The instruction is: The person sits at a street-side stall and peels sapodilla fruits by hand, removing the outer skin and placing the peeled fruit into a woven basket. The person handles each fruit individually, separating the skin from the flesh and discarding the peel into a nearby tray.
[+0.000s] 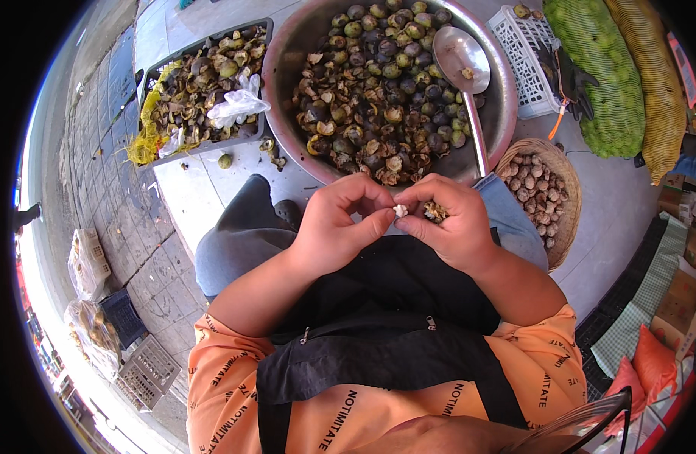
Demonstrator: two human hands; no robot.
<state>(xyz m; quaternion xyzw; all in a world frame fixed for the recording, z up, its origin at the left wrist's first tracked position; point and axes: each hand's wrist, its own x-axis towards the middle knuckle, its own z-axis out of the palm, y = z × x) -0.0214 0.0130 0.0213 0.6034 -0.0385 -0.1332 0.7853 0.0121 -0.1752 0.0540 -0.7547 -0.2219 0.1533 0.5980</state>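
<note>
A small white peeled walnut kernel piece (pixel 400 211) sits between the fingertips of my left hand (pixel 345 221) and my right hand (pixel 453 224). Both thumbs and index fingers pinch it above my lap. Against the curled fingers of my right hand rest brownish walnut pieces (pixel 434 211), partly hidden. Just beyond my hands stands a wide metal basin (pixel 282 133), holding dark and green walnuts in their husks (pixel 390 71) and torn husk pieces (pixel 393 164). A large metal ladle (pixel 477 122) leans inside its right side.
A wicker basket (pixel 572 210) of shelled-out brown walnuts (pixel 535 187) stands by my right knee. To the left is a black crate (pixel 268 42) of husks with a plastic bag (pixel 240 105). A white crate (pixel 521 62), black glove (pixel 578 85) and green mesh sack (pixel 603 79) lie far right.
</note>
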